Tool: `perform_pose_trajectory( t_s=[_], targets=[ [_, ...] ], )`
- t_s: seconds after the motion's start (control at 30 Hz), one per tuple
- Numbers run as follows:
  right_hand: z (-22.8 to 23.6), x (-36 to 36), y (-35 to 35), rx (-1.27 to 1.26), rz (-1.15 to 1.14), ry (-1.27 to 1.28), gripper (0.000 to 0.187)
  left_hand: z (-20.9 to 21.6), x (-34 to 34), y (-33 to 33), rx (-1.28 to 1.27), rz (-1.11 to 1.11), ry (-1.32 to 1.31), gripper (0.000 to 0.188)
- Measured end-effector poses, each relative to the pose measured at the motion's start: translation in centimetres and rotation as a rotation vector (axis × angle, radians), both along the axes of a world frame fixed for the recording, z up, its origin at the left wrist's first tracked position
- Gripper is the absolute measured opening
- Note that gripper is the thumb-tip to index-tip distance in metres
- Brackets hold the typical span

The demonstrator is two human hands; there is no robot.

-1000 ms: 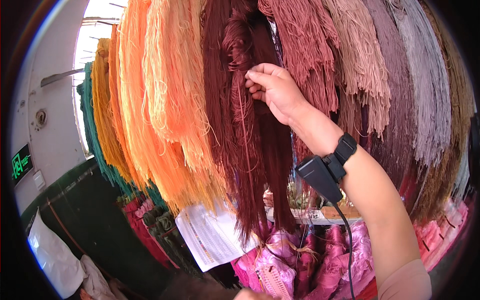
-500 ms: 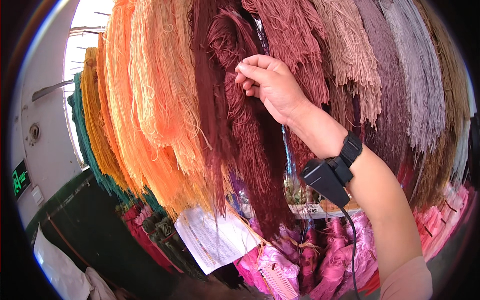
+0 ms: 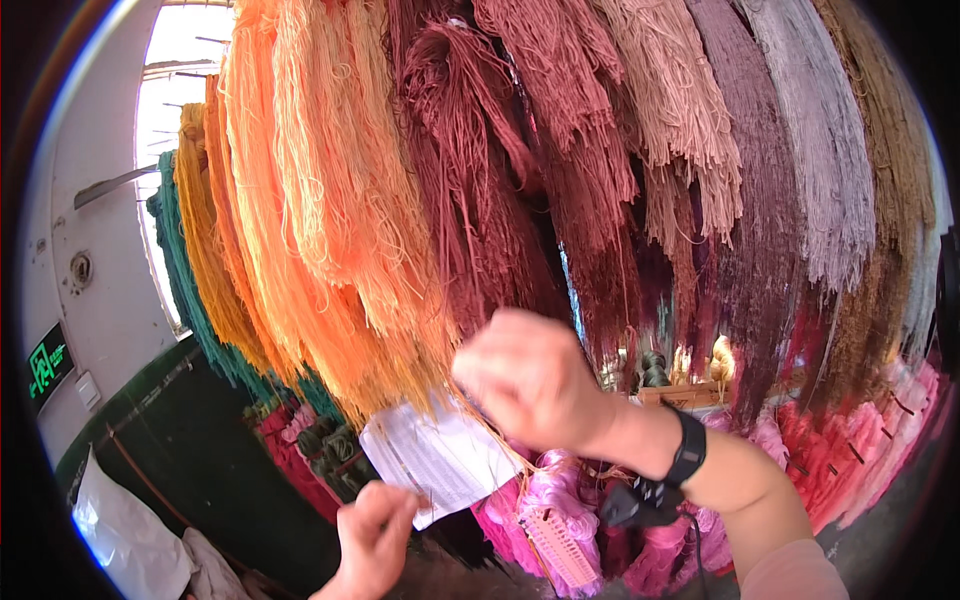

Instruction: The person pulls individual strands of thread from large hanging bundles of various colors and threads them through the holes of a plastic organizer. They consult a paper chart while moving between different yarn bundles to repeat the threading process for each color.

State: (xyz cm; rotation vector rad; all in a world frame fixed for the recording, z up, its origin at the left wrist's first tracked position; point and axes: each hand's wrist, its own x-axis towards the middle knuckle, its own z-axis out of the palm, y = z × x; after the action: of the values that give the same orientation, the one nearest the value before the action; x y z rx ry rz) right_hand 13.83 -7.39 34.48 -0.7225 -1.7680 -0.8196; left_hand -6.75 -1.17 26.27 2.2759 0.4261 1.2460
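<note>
My right hand [image 3: 530,382] is closed in a fist in front of the lower end of a maroon yarn hank [image 3: 465,130]; motion blurs it, and anything in its fingers cannot be made out. Low and to the left, my left hand [image 3: 375,535] has its fingers curled together beside the lower left edge of a printed white sheet [image 3: 440,455]. What it pinches, if anything, is too small to tell. The maroon hank hangs in loose loops between orange yarn [image 3: 310,180] and dusky rose yarn [image 3: 555,90].
More hanks hang to the right, in beige, mauve, grey-lilac [image 3: 810,130] and brown. Pink skeins [image 3: 560,500] sit below, with a pink card of punched slots [image 3: 560,548]. A dark green curved surface [image 3: 180,450] and a white bag [image 3: 125,525] stand at left. A black device [image 3: 635,505] with a cable hangs below my right wrist.
My right hand has come down from the maroon hank to just above the white sheet. My left hand has entered from below. The maroon strands have shifted and spread.
</note>
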Motion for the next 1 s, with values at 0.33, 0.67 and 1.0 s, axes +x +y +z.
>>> perform_pose_trajectory(
  t_s=[0.33,0.67,1.0],
  targets=[
    [-9.8,-5.5,-3.9,-0.542,0.18,0.35,0.004,1.1,4.8,-2.8,-0.716,-0.45,-0.368,0.012],
    [-20.4,-8.7,-6.0,-0.898,0.4,0.521,0.007,-5.0,-3.6,-1.5,-1.001,-0.264,-0.469,0.013],
    [-34.4,-12.4,-8.4,-1.413,0.333,0.633,0.011,-16.5,-12.8,-1.2,-1.11,0.451,0.168,0.013]
  ],
)
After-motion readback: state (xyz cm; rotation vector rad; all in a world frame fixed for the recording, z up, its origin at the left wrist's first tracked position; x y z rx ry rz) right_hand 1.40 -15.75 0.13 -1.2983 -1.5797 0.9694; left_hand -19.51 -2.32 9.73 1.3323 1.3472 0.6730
